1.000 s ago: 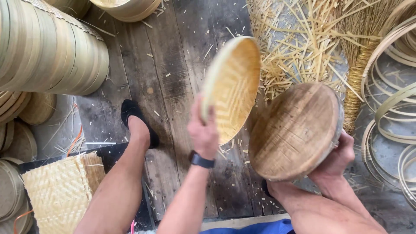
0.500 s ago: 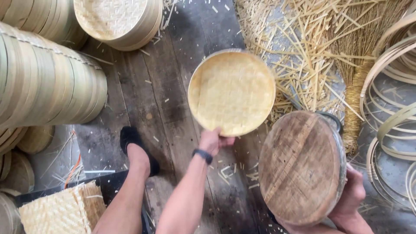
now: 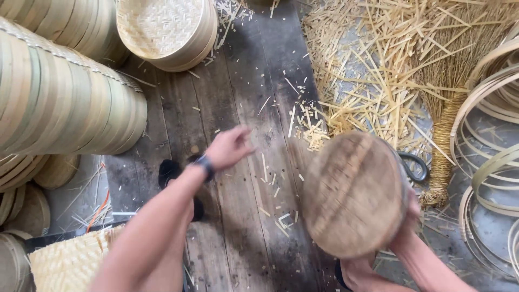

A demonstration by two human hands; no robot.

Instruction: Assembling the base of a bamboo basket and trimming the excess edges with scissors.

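Note:
My left hand (image 3: 230,147) hangs empty over the dark floorboards, fingers loosely spread, a black band on the wrist. A round wooden disc (image 3: 354,193) is tilted on edge at the lower right, and my right hand (image 3: 409,217) grips its lower right rim. At the top of the view a stack of round woven bamboo trays (image 3: 165,30) stands on the floor, the top one face up. My foot in a dark sandal (image 3: 172,173) rests on the boards below my left arm.
A long row of bamboo hoops lying on its side (image 3: 65,92) fills the left. Cut bamboo splints (image 3: 378,75) litter the upper right beside a straw broom (image 3: 446,140). Loose bamboo rings (image 3: 492,162) lie at the right edge. Black scissors (image 3: 413,166) peek from behind the disc. A woven mat (image 3: 70,262) lies lower left.
The woven tray has left my left hand, which is now empty and drawn back. The view has tilted up, showing the tray stack. My right hand still holds the disc.

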